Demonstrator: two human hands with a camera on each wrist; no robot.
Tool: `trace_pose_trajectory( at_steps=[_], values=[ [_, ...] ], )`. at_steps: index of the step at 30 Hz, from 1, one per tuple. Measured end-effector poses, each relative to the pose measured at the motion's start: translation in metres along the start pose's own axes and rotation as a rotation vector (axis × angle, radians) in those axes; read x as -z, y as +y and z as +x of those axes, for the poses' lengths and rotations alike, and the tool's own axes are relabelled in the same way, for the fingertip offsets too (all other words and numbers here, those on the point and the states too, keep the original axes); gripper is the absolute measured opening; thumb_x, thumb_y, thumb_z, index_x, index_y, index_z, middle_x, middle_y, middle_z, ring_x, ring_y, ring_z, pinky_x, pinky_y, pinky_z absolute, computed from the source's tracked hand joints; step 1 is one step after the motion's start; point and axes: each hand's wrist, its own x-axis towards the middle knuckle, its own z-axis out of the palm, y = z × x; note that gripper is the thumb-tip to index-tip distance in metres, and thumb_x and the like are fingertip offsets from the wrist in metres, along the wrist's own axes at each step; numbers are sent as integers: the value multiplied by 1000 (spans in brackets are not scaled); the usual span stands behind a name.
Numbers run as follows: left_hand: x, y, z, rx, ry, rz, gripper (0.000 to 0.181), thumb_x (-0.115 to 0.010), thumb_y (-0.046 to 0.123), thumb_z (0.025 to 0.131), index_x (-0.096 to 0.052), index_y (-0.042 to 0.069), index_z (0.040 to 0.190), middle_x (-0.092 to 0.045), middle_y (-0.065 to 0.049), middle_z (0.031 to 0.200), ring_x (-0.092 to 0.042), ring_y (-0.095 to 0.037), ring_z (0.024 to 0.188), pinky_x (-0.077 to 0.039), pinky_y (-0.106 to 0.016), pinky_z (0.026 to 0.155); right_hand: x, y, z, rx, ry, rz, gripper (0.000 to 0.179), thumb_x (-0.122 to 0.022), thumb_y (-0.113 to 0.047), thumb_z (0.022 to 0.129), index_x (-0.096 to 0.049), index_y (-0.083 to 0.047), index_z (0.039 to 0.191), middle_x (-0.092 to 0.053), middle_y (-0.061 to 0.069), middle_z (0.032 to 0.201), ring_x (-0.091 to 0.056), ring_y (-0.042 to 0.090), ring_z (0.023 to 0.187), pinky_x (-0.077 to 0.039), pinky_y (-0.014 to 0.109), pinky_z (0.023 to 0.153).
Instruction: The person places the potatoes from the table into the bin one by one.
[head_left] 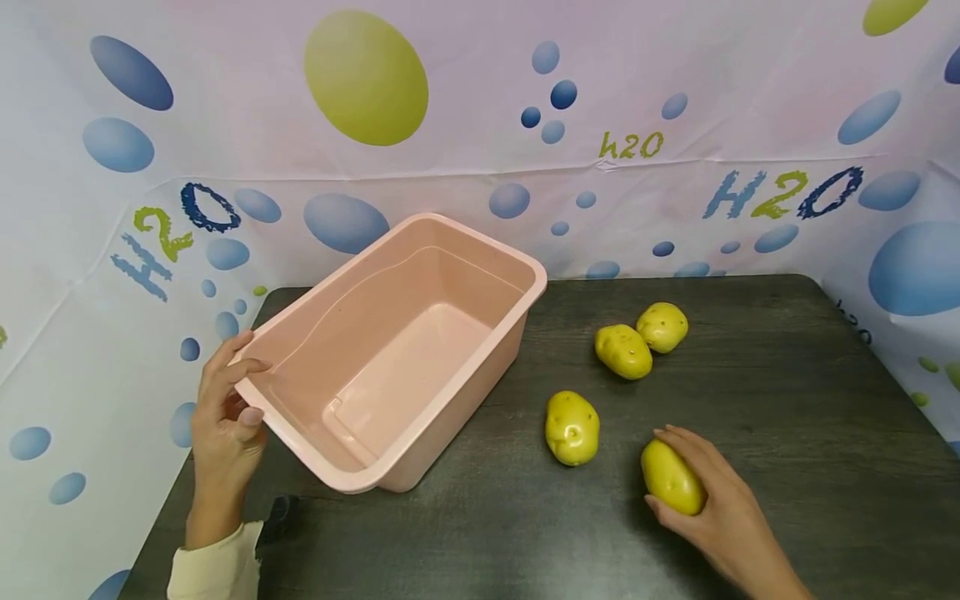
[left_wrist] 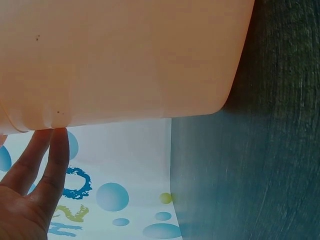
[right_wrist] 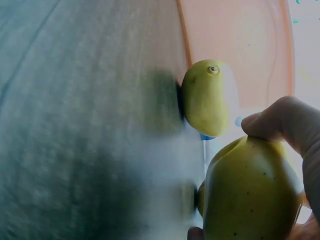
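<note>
My left hand grips the rim of a pink plastic basin at its left end, one finger over the inside and the thumb at the outer edge. The basin stands at an angle on the left half of the table, its inside bare. In the left wrist view, fingers lie against the basin's rim. My right hand holds a yellow potato between thumb and fingers, close over the table. The right wrist view has this potato up close. Another potato lies between it and the basin.
Two more potatoes, one nearer and one behind it, lie side by side farther back. The dark wooden table ends at a white backdrop printed with bubbles. A black object sits beside the left sleeve.
</note>
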Motion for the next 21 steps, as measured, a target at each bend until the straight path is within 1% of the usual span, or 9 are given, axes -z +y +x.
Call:
trace_pose_trajectory(
  at_steps=[3, 5, 6, 8, 10, 12, 15, 18, 21],
  values=[
    [0, 1, 0, 0, -3, 7, 65, -78, 44, 93, -62, -12, 122, -48, -14, 158, -62, -20, 122, -56, -16, 86, 3, 0, 3, 19, 6, 9, 79, -94, -9, 73, -60, -15, 144, -56, 16, 146, -62, 39, 117, -51, 25, 69],
    [0, 1, 0, 2, -4, 19, 65, -77, 45, 94, -62, -11, 122, -48, -14, 159, -62, -20, 123, -56, -15, 86, 5, 0, 6, 34, 17, 4, 80, -94, -8, 72, -61, -15, 144, -57, 14, 146, -61, 34, 116, -52, 25, 69],
    [0, 2, 0, 4, -3, 25, 65, -77, 45, 94, -62, -11, 122, -48, -14, 159, -61, -20, 123, -56, -15, 86, 6, 0, 7, 48, 24, 1, 80, -95, -8, 71, -61, -15, 143, -58, 14, 145, -60, 29, 116, -52, 25, 69],
    [0, 2, 0, 7, 0, 30, 65, -77, 46, 94, -62, -11, 122, -48, -14, 159, -61, -21, 124, -56, -15, 86, 8, 1, 10, 80, 39, -2, 81, -95, -7, 69, -62, -15, 142, -59, 13, 144, -57, 12, 118, -53, 24, 69],
    [0, 2, -1, 10, 4, 39, 66, -77, 46, 93, -62, -11, 122, -48, -13, 159, -60, -21, 124, -55, -15, 86, 11, 1, 12, 109, 44, -3, 83, -95, -6, 68, -62, -16, 143, -60, 12, 143, -50, -4, 117, -53, 24, 68],
    [0, 2, -1, 12, 7, 41, 65, -77, 46, 93, -63, -11, 122, -48, -13, 158, -59, -21, 125, -55, -15, 86, 14, 1, 15, 128, 36, 6, 84, -95, -5, 68, -61, -18, 143, -60, 11, 143, -40, -16, 117, -53, 24, 67],
    [-1, 3, -1, 10, 7, 42, 65, -77, 45, 94, -63, -11, 122, -48, -13, 158, -59, -22, 125, -56, -15, 86, 21, 0, 20, 129, 7, 28, 85, -95, -6, 69, -59, -20, 145, -59, 11, 144, -38, -18, 117, -54, 25, 66],
    [-1, 3, 0, 5, 5, 42, 65, -77, 45, 94, -62, -12, 122, -49, -14, 158, -58, -23, 126, -56, -15, 87, 26, -1, 25, 124, -21, 42, 84, -94, -7, 71, -58, -21, 146, -58, 11, 145, -40, -16, 118, -53, 25, 66],
    [-1, 3, 0, 3, 4, 50, 65, -76, 45, 94, -62, -12, 122, -49, -14, 158, -57, -23, 127, -55, -15, 88, 30, -3, 30, 149, -44, 44, 84, -94, -9, 72, -58, -22, 147, -58, 11, 145, -44, -13, 115, -53, 25, 65]
  ],
)
